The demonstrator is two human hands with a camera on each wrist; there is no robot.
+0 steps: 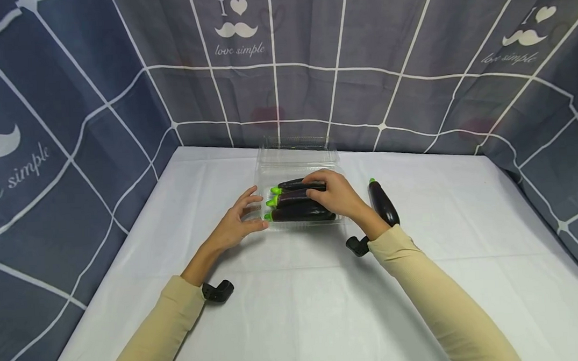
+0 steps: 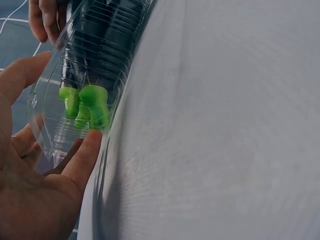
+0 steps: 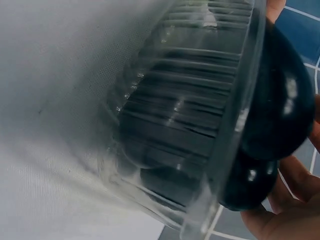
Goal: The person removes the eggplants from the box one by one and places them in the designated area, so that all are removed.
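So there's a clear plastic container (image 3: 210,55) in the middle of the table with three visible eggplants lying side by side in it, and the step in hand looks like settling the back eggplant (image 1: 289,185) into place. The right hand (image 1: 333,192) comes down over it, fingers bent over the far side, thumb on the near side, so I'd call that a pinch. The left hand (image 1: 233,226) is at the container's left end, fingers spread, thumb well apart (steadying it, I'd guess).

Next move probably calls for letting go cleanly, then a reach right for the loose eggplant (image 1: 383,202), which is on the table outside the container. Could get snug: from the right wrist, dark rounded ends bulge above the rim.

Materials: the container is thin, see-through stuff with ribbed walls, and its lid (image 1: 297,157) is flipped open at the back. The middle eggplant (image 1: 292,197) and near eggplant (image 1: 302,213) are dark, glossy, long and blunt-ended, with bright green stem ends pointing left. Under it all is a smooth white tablecloth (image 1: 284,299); behind hangs a grey-blue grid curtain (image 1: 304,93).
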